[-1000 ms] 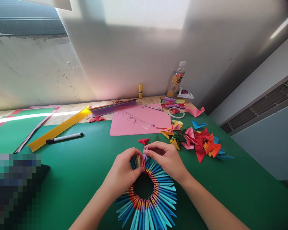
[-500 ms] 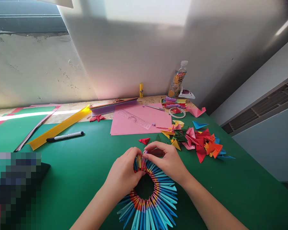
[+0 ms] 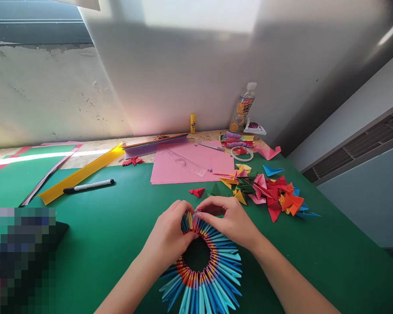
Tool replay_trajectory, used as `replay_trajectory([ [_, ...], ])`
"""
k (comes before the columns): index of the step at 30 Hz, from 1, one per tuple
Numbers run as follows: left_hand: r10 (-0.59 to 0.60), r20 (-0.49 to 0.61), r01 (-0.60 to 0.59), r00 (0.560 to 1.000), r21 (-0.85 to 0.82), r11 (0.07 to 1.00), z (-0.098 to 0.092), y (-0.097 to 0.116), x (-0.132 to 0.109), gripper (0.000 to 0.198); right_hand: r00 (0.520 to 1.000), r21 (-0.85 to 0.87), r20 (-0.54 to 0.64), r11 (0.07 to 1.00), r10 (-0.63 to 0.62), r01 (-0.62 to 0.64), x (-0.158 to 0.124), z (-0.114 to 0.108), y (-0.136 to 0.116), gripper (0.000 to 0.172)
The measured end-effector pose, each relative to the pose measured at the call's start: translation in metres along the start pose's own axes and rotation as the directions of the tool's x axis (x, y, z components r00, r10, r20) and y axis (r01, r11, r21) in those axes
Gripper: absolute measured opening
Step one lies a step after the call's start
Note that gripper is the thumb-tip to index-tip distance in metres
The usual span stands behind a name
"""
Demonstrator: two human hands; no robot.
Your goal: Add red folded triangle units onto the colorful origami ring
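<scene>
A ring of folded paper pieces (image 3: pixel 221 268), blue on the outside with red, yellow and purple toward the centre, lies on the green tabletop before me. My left hand (image 3: pixel 172 233) is closed on the ring's far left side, thumb at the inner edge and fingers behind. Between the thumb and fingers of my right hand (image 3: pixel 229 218) is a small purple folded paper piece (image 3: pixel 197 216), pinched at the ring's far edge. Yellow folded pieces (image 3: pixel 190 221) stand beside it. My fingers hide part of the ring's far side.
Loose folded paper triangles (image 3: pixel 271 196) are heaped at the right. Pink sheets (image 3: pixel 163 174) with a clear ruler (image 3: pixel 185 162) lie behind my hands. A marker (image 3: pixel 89 186), yellow folded strip (image 3: pixel 85 172), glue stick (image 3: pixel 193 123), tape roll (image 3: pixel 232 157) and bottle (image 3: pixel 242 109) are around.
My right hand has come down slightly, and the purple piece sits lower against the ring's far edge. My left hand keeps its hold.
</scene>
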State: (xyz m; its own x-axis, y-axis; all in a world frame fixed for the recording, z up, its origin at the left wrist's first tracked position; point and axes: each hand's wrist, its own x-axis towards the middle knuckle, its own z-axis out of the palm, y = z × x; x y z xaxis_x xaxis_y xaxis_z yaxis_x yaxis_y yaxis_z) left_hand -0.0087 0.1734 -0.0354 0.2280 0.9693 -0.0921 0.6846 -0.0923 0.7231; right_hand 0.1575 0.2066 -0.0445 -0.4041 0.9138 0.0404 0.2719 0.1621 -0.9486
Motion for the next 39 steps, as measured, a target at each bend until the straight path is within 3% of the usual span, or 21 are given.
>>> replay_trajectory([
  [8,-0.001,-0.011,0.001,1.0,-0.015,1.0,0.0008,0.0003,0.0,0.027,0.998,0.029,0.017,0.998,0.056,-0.056,0.0004,0.0007,-0.0001,0.005],
  [16,0.013,-0.014,-0.013,1.0,-0.014,1.0,0.0015,-0.0004,0.0024,0.027,0.999,-0.006,0.028,1.0,0.02,-0.02,0.0,0.0007,-0.0004,0.006],
  [24,0.044,-0.038,-0.045,0.998,-0.026,0.999,0.0013,-0.0033,0.0,0.027,1.0,-0.035,0.021,0.999,-0.021,0.021,-0.0017,0.0038,0.0013,0.028],
  [31,-0.012,-0.006,0.012,1.0,-0.076,0.997,-0.0044,0.0015,-0.0015,0.026,0.994,-0.041,0.044,0.994,-0.099,0.1,-0.0012,0.0017,0.0003,0.014],
  [39,-0.012,0.0,0.012,1.0,-0.131,0.991,-0.0073,0.0022,0.0,0.016,0.999,-0.084,0.031,0.996,-0.038,0.041,-0.0014,0.0018,0.0009,0.007],
])
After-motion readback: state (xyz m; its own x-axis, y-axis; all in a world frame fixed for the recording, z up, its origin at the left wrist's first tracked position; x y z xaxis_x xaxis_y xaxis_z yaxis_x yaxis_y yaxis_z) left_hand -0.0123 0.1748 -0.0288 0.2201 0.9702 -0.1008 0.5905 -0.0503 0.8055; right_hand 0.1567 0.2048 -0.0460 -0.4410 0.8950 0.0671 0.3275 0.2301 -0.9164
